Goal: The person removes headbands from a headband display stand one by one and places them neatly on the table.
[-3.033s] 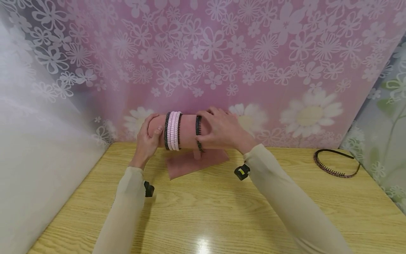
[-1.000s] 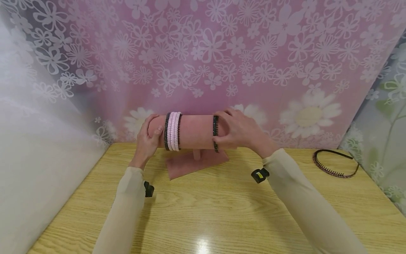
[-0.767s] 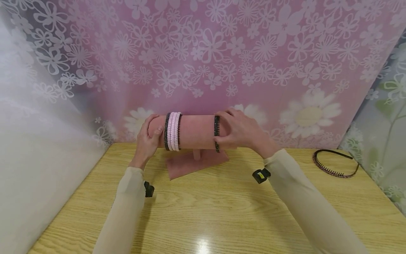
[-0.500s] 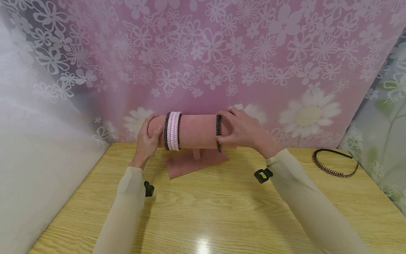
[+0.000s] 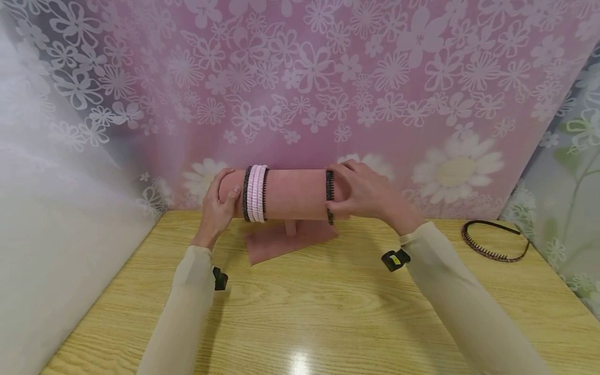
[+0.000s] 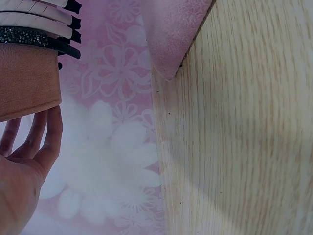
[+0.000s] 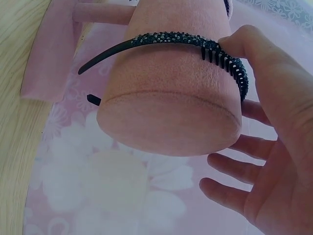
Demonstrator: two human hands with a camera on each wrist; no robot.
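Pink display stand (image 5: 296, 194), end gripped by the left hand (image 5: 217, 211). Dark headband (image 5: 245, 197) and pale pink headbands (image 5: 255, 194), fitted over it just right of that hand. Toothed headband (image 5: 487, 254), laid on the table (image 5: 290, 307), well right of the right hand (image 5: 364, 196). Black studded headband (image 7: 171, 37): fitted over the stand, pinched between the right hand's thumb and fingers.

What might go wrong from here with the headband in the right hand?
The black headband, pinched by the right hand, sits near the end of the pink roll and might slip off. Its teeth could scuff the roll. The roll rests on a slim post and may tip if the left hand lets go.
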